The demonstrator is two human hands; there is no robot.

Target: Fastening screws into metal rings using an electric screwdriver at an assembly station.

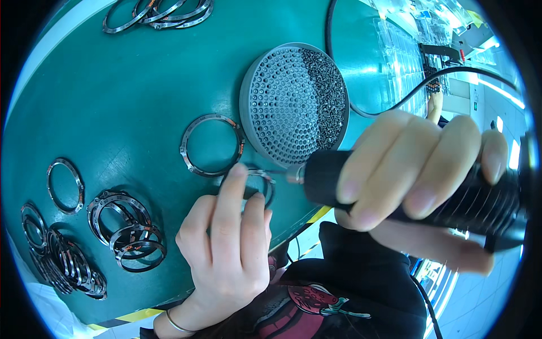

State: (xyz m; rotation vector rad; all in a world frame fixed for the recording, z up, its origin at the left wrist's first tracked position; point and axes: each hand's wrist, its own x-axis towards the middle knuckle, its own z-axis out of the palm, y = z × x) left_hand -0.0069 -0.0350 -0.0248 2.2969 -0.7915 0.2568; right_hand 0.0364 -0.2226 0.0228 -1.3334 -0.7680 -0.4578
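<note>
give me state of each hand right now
Left hand: touching a dark ring; grip cannot be told.
Right hand: closed, holding a black handheld tool.

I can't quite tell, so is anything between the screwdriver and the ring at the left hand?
Nothing visible: the screwdriver in the right hand points toward the ring. The left hand is mostly on the ring's opposite side.

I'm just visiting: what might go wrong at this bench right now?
The bit of the black screwdriver in the right hand points toward the fingertips of the left hand, so a slip might jab a finger. The ring at those fingertips might shift. The round grey tray sits close by; a knock could scatter its tiny dark pieces, probably screws.
</note>
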